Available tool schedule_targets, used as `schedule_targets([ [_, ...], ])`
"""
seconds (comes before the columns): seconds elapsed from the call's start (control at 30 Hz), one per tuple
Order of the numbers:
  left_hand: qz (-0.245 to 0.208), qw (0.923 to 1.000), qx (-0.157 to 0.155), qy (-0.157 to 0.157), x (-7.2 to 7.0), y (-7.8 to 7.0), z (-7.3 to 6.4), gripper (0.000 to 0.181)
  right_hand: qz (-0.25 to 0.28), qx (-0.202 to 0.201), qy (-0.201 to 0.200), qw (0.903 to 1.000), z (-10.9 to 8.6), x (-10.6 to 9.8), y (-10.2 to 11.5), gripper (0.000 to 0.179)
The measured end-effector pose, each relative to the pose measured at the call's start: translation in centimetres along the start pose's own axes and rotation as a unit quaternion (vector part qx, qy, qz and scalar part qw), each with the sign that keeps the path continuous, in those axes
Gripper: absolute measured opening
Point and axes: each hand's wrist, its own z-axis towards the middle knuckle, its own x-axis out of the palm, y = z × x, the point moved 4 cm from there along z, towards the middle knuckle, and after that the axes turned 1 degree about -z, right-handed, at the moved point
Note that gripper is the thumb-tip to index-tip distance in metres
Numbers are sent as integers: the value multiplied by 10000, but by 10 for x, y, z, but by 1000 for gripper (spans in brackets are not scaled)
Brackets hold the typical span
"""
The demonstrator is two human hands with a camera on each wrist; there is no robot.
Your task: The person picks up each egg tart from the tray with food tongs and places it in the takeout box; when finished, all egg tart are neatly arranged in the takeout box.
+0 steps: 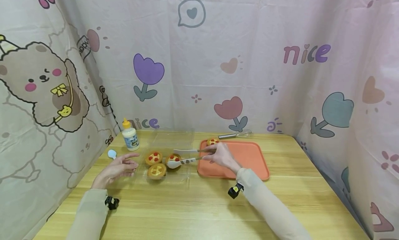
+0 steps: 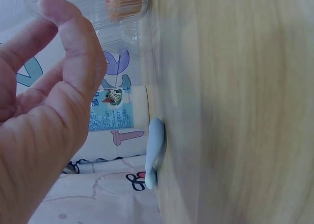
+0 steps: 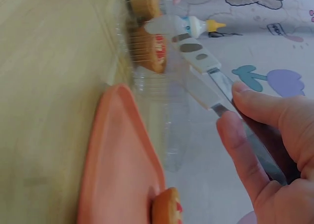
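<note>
My right hand (image 1: pixel 222 156) grips a pair of tongs (image 1: pixel 190 160) with white, brown-spotted ends. The tongs' spread ends reach over a strawberry-topped tart (image 1: pixel 174 157) in a clear plastic box (image 1: pixel 177 179); whether they touch it I cannot tell. Beside it in the box sit another red-topped tart (image 1: pixel 153 158) and a yellow-topped tart (image 1: pixel 157 171). At the box's left side is my left hand (image 1: pixel 116 170), fingers loosely bent and holding nothing; contact with the box is unclear. One more tart (image 1: pixel 213 142) lies on the orange tray (image 1: pixel 249 160), at its back left corner.
A white bottle (image 1: pixel 131 139) with a yellow cap stands behind my left hand, near a pale blue spoon (image 1: pixel 112 154). The box's clear lid (image 1: pixel 173 138) lies folded back. Behind the tray is a whisk (image 1: pixel 235 135). Printed curtains (image 1: pixel 199 77) enclose the wooden table (image 1: pixel 187 212).
</note>
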Motion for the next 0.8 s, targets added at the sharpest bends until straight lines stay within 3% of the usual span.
schedule_targets([
  [0.37, 40, 9999, 98, 116, -1, 1, 0, 73, 312, -171, -181, 9992, 6, 13, -2, 36],
  [0.8, 10, 10000, 54, 61, -1, 0, 0, 68, 716, 166, -27, 9973, 3, 13, -10, 40],
])
